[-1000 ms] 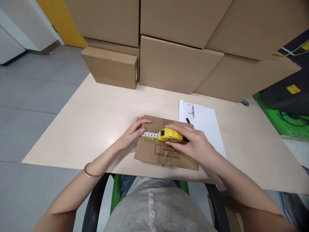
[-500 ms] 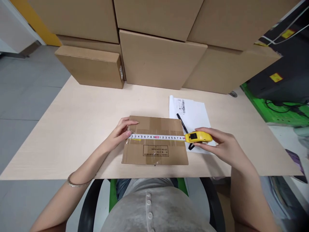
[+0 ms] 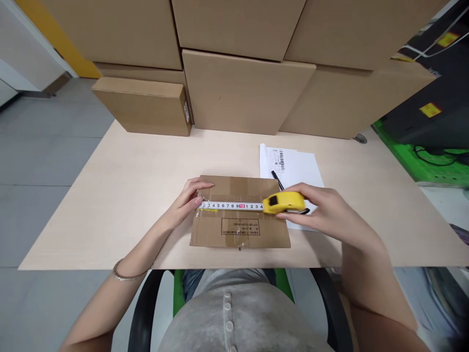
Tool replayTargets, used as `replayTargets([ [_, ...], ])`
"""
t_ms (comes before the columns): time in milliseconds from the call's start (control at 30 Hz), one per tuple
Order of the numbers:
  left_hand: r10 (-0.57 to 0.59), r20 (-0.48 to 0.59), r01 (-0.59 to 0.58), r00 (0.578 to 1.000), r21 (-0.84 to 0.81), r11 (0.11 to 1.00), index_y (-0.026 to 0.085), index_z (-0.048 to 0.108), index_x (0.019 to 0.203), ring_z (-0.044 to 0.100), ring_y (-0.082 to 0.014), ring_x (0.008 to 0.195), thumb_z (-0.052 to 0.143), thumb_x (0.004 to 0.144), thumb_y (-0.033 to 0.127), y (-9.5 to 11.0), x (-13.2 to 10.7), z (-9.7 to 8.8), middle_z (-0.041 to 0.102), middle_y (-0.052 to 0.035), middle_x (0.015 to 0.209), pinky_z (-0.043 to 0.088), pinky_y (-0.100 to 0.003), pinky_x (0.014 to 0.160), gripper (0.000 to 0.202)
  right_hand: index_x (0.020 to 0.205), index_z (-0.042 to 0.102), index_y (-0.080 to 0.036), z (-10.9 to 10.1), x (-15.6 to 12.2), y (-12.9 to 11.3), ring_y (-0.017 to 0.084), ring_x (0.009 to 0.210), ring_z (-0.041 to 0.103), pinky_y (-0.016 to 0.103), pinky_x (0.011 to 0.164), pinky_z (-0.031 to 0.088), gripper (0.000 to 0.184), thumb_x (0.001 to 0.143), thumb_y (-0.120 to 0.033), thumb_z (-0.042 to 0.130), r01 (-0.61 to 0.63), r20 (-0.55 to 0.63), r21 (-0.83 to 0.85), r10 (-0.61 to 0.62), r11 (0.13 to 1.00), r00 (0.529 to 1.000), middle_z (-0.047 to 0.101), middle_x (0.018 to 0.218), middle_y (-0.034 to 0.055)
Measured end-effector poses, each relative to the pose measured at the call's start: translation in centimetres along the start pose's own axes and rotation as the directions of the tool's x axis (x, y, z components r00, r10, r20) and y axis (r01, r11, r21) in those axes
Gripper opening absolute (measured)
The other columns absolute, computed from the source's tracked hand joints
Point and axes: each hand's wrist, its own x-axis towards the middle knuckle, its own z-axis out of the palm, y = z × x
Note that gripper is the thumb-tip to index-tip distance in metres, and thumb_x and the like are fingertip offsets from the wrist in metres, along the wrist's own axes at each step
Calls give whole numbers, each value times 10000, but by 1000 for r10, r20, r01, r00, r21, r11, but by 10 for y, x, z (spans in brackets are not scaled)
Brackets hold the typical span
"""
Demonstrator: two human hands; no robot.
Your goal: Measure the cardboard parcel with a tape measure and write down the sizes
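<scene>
A small brown cardboard box (image 3: 240, 188) lies flat near the table's front edge, with a printed frame on its top and clear packing tape. Gripping its left side is my left hand (image 3: 188, 198), the thumb at the end of the tape blade and the fingers by the far corner. My right hand (image 3: 322, 210) is closed around a yellow tape measure (image 3: 285, 202) over the box's right part. Its white blade (image 3: 232, 206) stretches straight across the box top between both hands. A black pen (image 3: 277, 180), partly hidden, rests on white paper (image 3: 298, 166) behind the right hand.
Large cardboard boxes (image 3: 245, 93) are stacked along the table's back edge. A slimmer box (image 3: 146, 107) stands at the back left. Dark equipment (image 3: 414, 117) sits on a green surface (image 3: 399, 154) to the right. Chair armrests flank my body below the table edge.
My right hand has moved left with the tape measure, from beside the box to over its right part. Less blade shows now. My left hand stays at the box's left edge.
</scene>
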Motion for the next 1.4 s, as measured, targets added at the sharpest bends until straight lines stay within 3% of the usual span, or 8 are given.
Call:
replayTargets([
  [267, 18, -55, -18, 998, 11, 1000, 320, 709, 1361, 457, -312, 1447, 322, 1058, 673, -10, -2, 5, 612, -103, 1414, 261, -523, 1317, 605, 1174, 638, -255, 77, 67, -69, 279, 1064, 741, 434, 909, 611, 206, 989, -302, 713, 340, 198, -21, -329, 940, 923, 756, 1168, 82],
  [400, -30, -80, 26, 996, -42, 999, 304, 702, 1378, 439, -317, 1489, 283, 1056, 704, -12, -4, 8, 590, -103, 1483, 286, -526, 1304, 662, 1184, 632, -256, 86, 67, -80, 287, 1164, 717, 452, 997, 595, 193, 1000, -275, 685, 380, 175, 15, -376, 925, 910, 744, 1217, 86],
  [567, -146, -68, 125, 987, -250, 960, 337, 485, 1603, 381, -345, 1586, 259, 1006, 810, -10, -5, 12, 442, -73, 1709, 295, -550, 1301, 794, 1136, 534, -263, 52, 44, -50, 210, 703, 716, 343, 579, 577, 407, 925, -530, 758, 37, -83, 337, -9, 941, 996, 742, 899, 18],
  [633, -257, -122, 199, 959, -355, 913, 295, 421, 1644, 432, -371, 1564, 298, 963, 862, -6, -3, 16, 456, -110, 1706, 335, -566, 1279, 894, 1079, 494, -274, 33, 32, -28, 140, 483, 578, 266, 406, 426, 461, 897, -598, 768, -113, -170, 502, 225, 858, 959, 668, 740, -41],
  [733, -387, -181, 277, 904, -441, 854, 167, 587, 1522, 529, -411, 1491, 295, 925, 907, 5, 2, 24, 610, -177, 1571, 422, -566, 1223, 995, 996, 460, -274, 14, 20, 2, 63, 397, 437, 219, 351, 287, 501, 858, -611, 804, -226, -293, 599, 473, 768, 831, 646, 757, -52],
  [933, -424, -98, 335, 900, -465, 819, 166, 768, 1271, 663, -421, 1352, 297, 885, 951, 30, 1, 26, 809, -151, 1262, 578, -530, 1064, 993, 943, 548, -230, 23, 3, 13, 41, 356, 385, 199, 317, 195, 505, 823, -654, 795, -326, -100, 676, 521, 661, 848, 616, 704, -41],
  [1200, -183, -441, -25, 879, -426, 904, 221, 651, 1458, 471, -369, 1559, 279, 910, 932, 82, 3, 27, 717, -92, 1456, 352, -531, 1317, 971, 955, 503, -273, 29, -50, -22, 97, 309, 521, 201, 286, 341, 405, 875, -505, 825, -31, -333, 746, 413, 666, 848, 641, 691, -70],
  [1400, 138, -560, -311, 817, -226, 923, 322, 592, 1511, 460, -307, 1568, 259, 1034, 765, 44, -6, 71, 553, -44, 1639, 339, -502, 1330, 731, 968, 484, -274, 47, -66, -2, 107, 296, 536, 197, 296, 391, 383, 888, -383, 842, 22, -423, 702, 392, 711, 817, 632, 626, -103],
])
